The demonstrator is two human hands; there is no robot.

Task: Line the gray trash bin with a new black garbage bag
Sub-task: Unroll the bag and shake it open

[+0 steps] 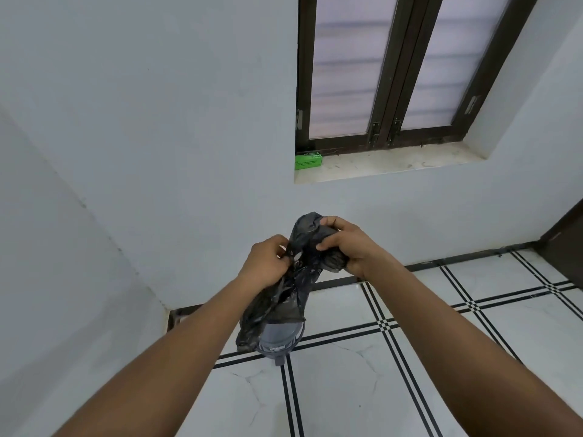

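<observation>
A crumpled black garbage bag (284,298) hangs in front of me, held up by both hands. My left hand (266,263) pinches its edge on the left. My right hand (350,244) grips a bunched part higher up on the right. Below the bag stands the gray trash bin (279,340) on the tiled floor near the wall corner. The hanging bag hides most of the bin; only its lower front and pedal show.
A white wall rises ahead with a dark-framed window (394,70) and a stone sill. A green box (308,160) lies at the sill's left end. White floor tiles with black stripes (388,326) spread to the right. A dark door (568,241) is at far right.
</observation>
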